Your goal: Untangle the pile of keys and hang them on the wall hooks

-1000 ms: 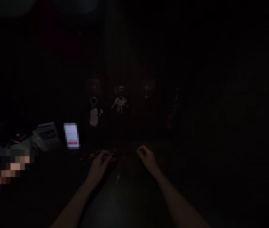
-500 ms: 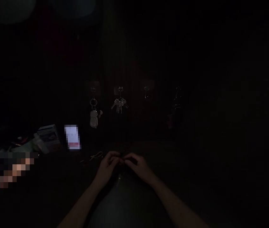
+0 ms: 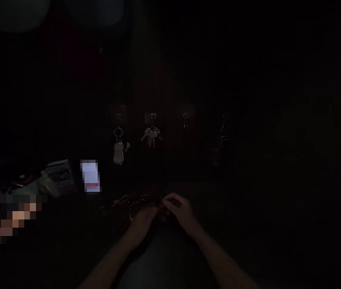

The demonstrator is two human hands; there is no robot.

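The scene is very dark. My right hand (image 3: pixel 182 210) has its thumb and fingertips pinched together around something small, dark and reddish that I cannot make out. Close by on the left, my left hand (image 3: pixel 143 222) is turned palm down, its fingers blurred and partly hidden. Just beyond it lie a thin yellow cord (image 3: pixel 121 200) and a row of small shiny bits (image 3: pixel 141 198), too dim to name. Another thin yellowish strand (image 3: pixel 130 210) curves beside the left hand's knuckles.
At the back, hooks carry a bunch of keys (image 3: pixel 152 134), a key ring with a fob (image 3: pixel 118 152) and a dim dark item (image 3: pixel 225 134); one hook (image 3: pixel 185 120) is bare. On the left are a bright blurred-out screen (image 3: pixel 90 174), a box (image 3: pixel 62 176) and a pale bottle-like thing (image 3: pixel 49 184).
My left hand has drawn back toward me and apart from the right fingertips, uncovering shiny bits and a yellowish strand. The right hand has shifted slightly right.
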